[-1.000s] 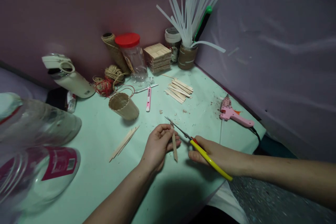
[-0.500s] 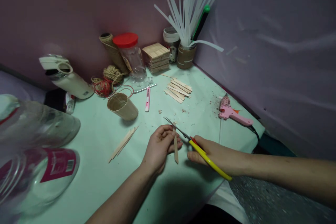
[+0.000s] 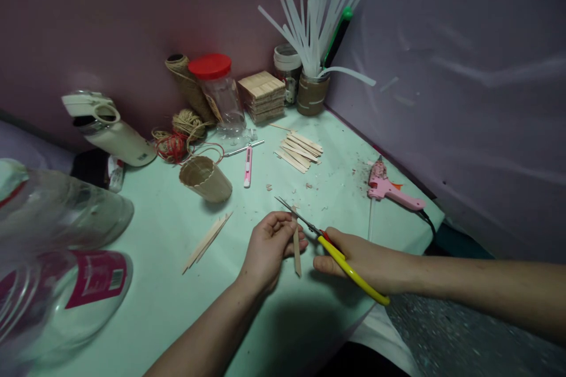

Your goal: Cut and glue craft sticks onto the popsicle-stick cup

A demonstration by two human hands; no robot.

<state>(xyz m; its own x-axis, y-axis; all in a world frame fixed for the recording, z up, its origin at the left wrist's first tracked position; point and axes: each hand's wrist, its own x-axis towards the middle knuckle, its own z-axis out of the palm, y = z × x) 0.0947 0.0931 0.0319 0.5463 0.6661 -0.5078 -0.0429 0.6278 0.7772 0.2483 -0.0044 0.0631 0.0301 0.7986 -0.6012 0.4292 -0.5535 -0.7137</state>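
My left hand (image 3: 270, 247) is closed on a wooden craft stick (image 3: 297, 252), holding it upright-tilted just above the pale green table (image 3: 177, 283). My right hand (image 3: 360, 259) grips yellow-handled scissors (image 3: 329, 244); their blades straddle the stick's upper end. Two or three thin cut sticks (image 3: 207, 241) lie on the table to the left of my left hand.
A brown cup (image 3: 206, 179), a pink craft knife (image 3: 247, 167) and a pile of sticks (image 3: 299, 152) lie further back. A pink glue gun (image 3: 389, 190) rests at the right edge. Jars, twine, stacked sticks and glue rods (image 3: 315, 23) line the back wall. Clear plastic bottles (image 3: 57, 259) crowd the left.
Both hands and the scissors have stayed almost in place; the view has drifted slightly, and the scissor blades sit a little closer onto the stick.
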